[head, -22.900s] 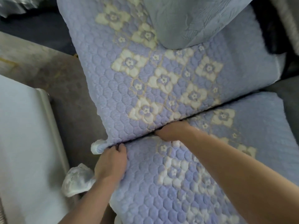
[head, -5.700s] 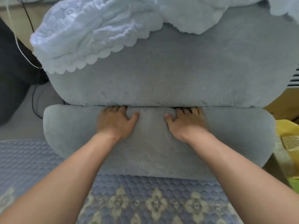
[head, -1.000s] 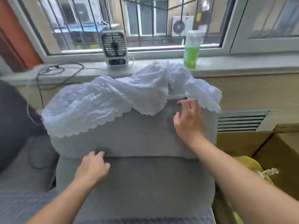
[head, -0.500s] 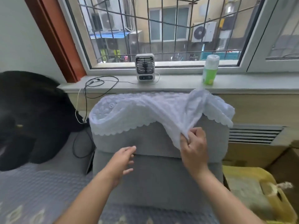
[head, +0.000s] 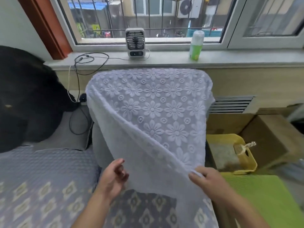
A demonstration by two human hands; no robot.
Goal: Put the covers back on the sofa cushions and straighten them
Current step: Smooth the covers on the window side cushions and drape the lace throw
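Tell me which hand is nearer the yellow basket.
Right. The right hand pinches the lace cover just left of the yellow basket; the left hand is farther left.

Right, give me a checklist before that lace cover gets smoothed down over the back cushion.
1. Right hand grips the lace cover: ok.
2. Left hand holds the cover: not ok, fingers loose beside its edge.
3. Cover sits over the cushion top: ok.
4. Cover lies flat: not ok, a corner is folded across the front.
5. Back cushion upright: ok.
6. Cover's rear side hangs even: cannot tell.
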